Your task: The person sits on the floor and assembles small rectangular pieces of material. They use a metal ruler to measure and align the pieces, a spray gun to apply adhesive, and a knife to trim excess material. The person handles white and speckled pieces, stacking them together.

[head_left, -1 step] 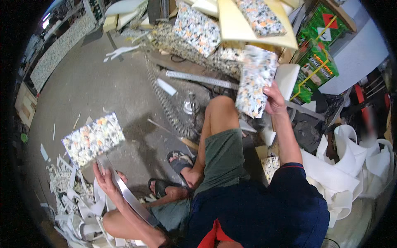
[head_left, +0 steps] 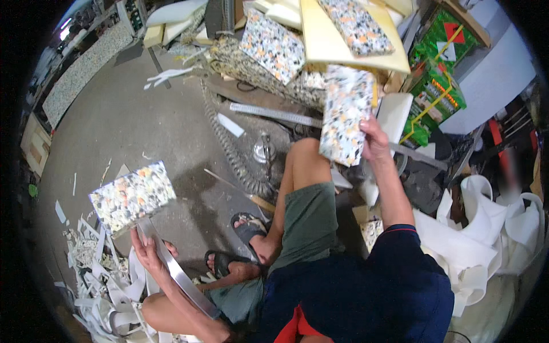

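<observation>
My right hand (head_left: 374,137) is closed on the right edge of a speckled foam block (head_left: 345,114), white with black, grey and orange flecks, held up beyond my knee. At the left, my left hand (head_left: 148,251) is closed around a long, flat, shiny metal strip (head_left: 180,277), which runs back along my forearm. Just past those fingertips is a second speckled foam block (head_left: 132,197), tilted above the floor. Whether the left fingers also grip this block cannot be made out.
More speckled foam (head_left: 273,46) and a yellowish foam slab (head_left: 320,34) are stacked at the far side. A coiled hose (head_left: 231,148) and metal rail (head_left: 274,114) lie on the floor. White scraps (head_left: 100,280) heap at the left, curled white sheets (head_left: 474,228) at the right.
The foam block in my right hand has shifted slightly left. The left-hand block has moved a little right and down. Both hands keep their hold.
</observation>
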A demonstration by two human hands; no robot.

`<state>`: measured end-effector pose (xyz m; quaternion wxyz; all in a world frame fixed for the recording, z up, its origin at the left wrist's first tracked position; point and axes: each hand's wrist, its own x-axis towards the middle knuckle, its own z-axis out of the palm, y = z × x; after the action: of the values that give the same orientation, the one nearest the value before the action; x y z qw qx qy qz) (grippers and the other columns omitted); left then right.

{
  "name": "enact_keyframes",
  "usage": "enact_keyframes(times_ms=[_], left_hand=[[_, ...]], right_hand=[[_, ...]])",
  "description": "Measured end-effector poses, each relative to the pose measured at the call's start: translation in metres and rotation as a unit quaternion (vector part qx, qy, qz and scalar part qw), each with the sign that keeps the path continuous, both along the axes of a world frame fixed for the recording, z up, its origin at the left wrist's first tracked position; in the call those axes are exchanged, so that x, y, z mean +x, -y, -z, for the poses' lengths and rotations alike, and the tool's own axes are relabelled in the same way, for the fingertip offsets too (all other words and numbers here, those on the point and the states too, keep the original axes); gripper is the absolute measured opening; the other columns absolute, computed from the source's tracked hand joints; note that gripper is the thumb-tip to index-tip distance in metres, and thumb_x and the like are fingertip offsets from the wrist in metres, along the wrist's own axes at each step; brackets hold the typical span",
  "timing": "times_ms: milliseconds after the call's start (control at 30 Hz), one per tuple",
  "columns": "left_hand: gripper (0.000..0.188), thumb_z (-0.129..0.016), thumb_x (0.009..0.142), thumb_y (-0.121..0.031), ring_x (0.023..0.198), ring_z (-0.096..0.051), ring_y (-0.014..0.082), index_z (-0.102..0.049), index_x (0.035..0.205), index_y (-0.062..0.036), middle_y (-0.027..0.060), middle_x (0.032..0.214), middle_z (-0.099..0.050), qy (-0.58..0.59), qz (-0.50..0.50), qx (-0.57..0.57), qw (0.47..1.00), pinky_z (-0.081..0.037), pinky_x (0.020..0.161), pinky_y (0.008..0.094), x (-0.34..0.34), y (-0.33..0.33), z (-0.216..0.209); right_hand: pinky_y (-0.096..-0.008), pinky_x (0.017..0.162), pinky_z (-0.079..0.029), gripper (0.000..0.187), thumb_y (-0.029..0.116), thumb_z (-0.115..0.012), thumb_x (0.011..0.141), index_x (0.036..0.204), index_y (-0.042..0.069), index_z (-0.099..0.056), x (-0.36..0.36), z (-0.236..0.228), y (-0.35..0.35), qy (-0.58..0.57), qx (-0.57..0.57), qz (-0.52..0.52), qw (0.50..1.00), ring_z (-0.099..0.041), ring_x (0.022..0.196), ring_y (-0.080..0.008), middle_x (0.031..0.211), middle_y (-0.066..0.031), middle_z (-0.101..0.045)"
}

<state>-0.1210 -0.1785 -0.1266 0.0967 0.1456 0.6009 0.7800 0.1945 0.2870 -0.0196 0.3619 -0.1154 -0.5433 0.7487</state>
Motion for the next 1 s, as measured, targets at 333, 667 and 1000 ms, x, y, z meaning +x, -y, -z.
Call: enact_keyframes(times_ms=[333, 667, 1000], left_hand=[[0.072, -0.059, 0.096, -0.017, 0.053, -0.066, 0.0223, -0.024, 0.159, -0.0088, 0.0289, 0.160, -0.025, 0.187, 0.050, -0.022, 0.981, -0.051, 0.043, 0.0308, 0.038, -0.017, -0.036], [0.069, -0.047, 0.096, -0.008, 0.055, -0.065, 0.0201, -0.019, 0.159, -0.0042, 0.0176, 0.145, -0.053, 0.197, 0.180, 0.031, 0.963, -0.050, 0.046, 0.0285, 0.050, -0.034, -0.054], [0.067, -0.047, 0.096, -0.010, 0.055, -0.064, 0.0195, -0.022, 0.157, -0.0028, 0.0170, 0.139, -0.058, 0.198, 0.182, 0.027, 0.963, -0.049, 0.045, 0.0292, 0.048, -0.032, -0.063]], right_hand=[[-0.0361, 0.113, -0.038, 0.082, 0.025, -0.077, 0.084, 0.150, -0.006, -0.040, -0.142, 0.002, 0.092, 0.046, 0.128, -0.171, 0.976, -0.049, 0.135, -0.0219, 0.149, -0.0138, -0.050], [-0.0389, 0.112, -0.039, 0.082, 0.016, -0.093, 0.066, 0.140, 0.007, -0.060, -0.220, 0.003, 0.156, 0.096, 0.446, -0.141, 0.879, -0.048, 0.140, -0.0331, 0.149, -0.0266, -0.049], [-0.0423, 0.111, -0.041, 0.079, 0.017, -0.093, 0.064, 0.137, 0.009, -0.064, -0.244, 0.002, 0.180, 0.092, 0.504, -0.154, 0.845, -0.051, 0.136, -0.0373, 0.148, -0.0272, -0.050]])
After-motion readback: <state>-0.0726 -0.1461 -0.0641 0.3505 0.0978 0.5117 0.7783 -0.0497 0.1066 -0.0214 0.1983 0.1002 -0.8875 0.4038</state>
